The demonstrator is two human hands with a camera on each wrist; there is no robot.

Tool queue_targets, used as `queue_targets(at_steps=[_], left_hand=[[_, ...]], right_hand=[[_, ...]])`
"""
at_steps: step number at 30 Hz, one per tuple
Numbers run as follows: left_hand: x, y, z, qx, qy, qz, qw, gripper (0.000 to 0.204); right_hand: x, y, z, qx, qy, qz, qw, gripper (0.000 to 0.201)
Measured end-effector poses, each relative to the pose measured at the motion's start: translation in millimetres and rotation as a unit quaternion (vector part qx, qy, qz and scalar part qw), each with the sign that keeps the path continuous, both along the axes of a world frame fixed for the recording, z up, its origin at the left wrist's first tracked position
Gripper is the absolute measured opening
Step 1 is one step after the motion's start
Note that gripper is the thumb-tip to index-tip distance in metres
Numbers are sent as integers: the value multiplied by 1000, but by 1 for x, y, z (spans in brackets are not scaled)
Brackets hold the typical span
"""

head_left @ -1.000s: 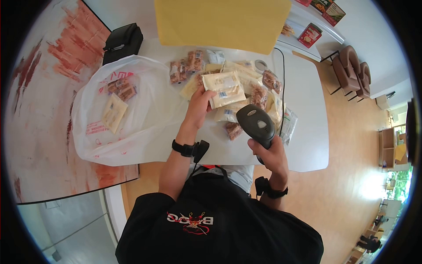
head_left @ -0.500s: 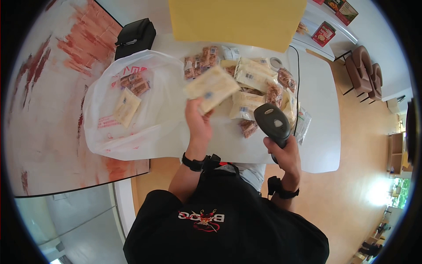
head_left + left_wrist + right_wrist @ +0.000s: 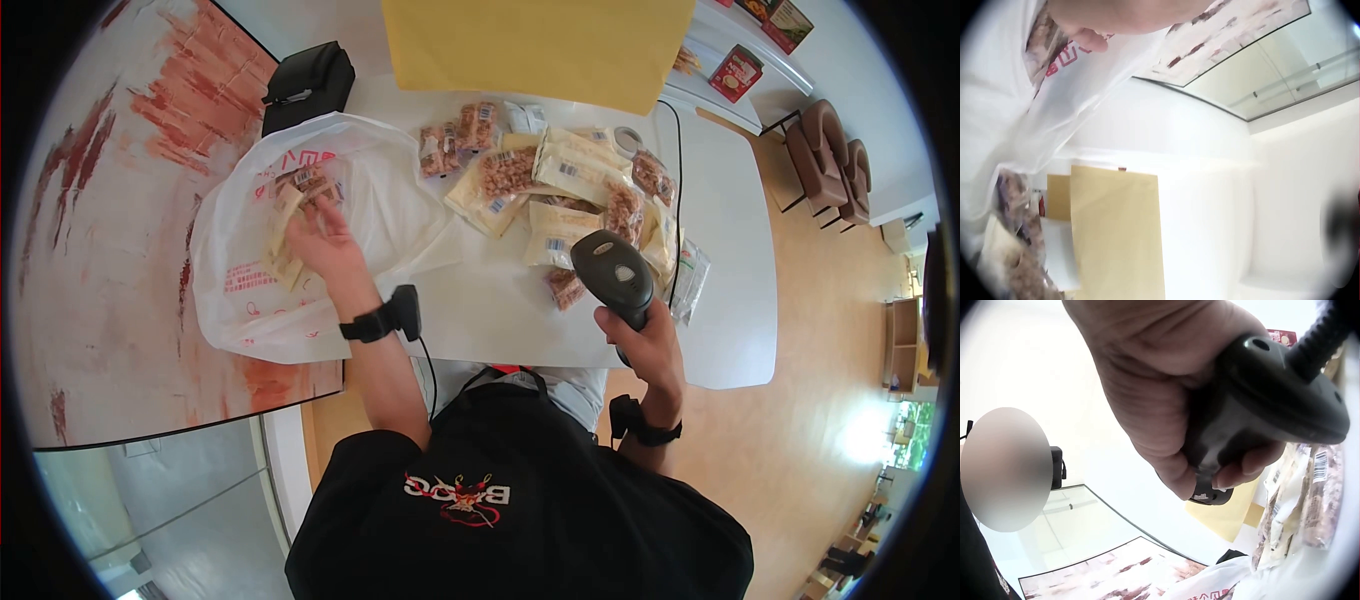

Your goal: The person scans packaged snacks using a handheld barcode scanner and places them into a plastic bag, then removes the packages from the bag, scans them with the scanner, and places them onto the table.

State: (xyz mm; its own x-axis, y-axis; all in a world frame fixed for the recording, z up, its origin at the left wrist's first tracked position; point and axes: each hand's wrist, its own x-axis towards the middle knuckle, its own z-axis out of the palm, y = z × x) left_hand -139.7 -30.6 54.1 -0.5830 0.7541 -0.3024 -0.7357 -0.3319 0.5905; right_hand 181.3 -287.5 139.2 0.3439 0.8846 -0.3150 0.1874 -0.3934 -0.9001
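My left hand (image 3: 325, 245) is over the white plastic bag (image 3: 225, 300) on the left, its fingers loosely extended beside a cream packet (image 3: 283, 225) and brown crumbly packets (image 3: 318, 183) lying in the bag. Nothing is visibly gripped in it; the left wrist view shows only part of that hand (image 3: 1122, 12) against the bag (image 3: 1079, 81). My right hand (image 3: 655, 350) holds a black handheld scanner (image 3: 612, 275) above the front edge of the packet pile (image 3: 580, 170). In the right wrist view, the fingers (image 3: 1175, 472) curl round the scanner's handle (image 3: 1210, 434).
A black device (image 3: 308, 85) stands behind the bag. At the back is a large yellow sheet (image 3: 540, 50). A black cable (image 3: 680, 200) runs along the pile's right side, near a roll of tape (image 3: 628, 140). Brown chairs (image 3: 825, 165) stand beyond the white table (image 3: 735, 300).
My left hand has moved left from the pile to the bag and let go of the cream packet it held. My right hand still holds the scanner, almost unmoved since half a second ago.
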Motion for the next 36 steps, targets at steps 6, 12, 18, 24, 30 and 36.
queue_targets(at_steps=[6,12,18,24,30,36], left_hand=[[96,-46,2,-19,229,-422,877,29],[151,-72,5,40,678,-533,504,56],[170,-56,-3,-5,701,-557,445,77],[171,-36,-22,31,504,-659,558,70],[164,-35,-22,73,399,-697,591,46],[152,-39,-5,24,232,-705,669,31]], right_hand=[[-2,2,1,-7,-7,-2,1000,33],[2,0,-5,18,9,-21,1000,31],[4,4,-14,8,29,-57,998,32],[3,13,-30,45,61,-91,993,32],[8,13,-31,41,108,-116,987,31],[7,13,-36,74,154,-116,978,27]])
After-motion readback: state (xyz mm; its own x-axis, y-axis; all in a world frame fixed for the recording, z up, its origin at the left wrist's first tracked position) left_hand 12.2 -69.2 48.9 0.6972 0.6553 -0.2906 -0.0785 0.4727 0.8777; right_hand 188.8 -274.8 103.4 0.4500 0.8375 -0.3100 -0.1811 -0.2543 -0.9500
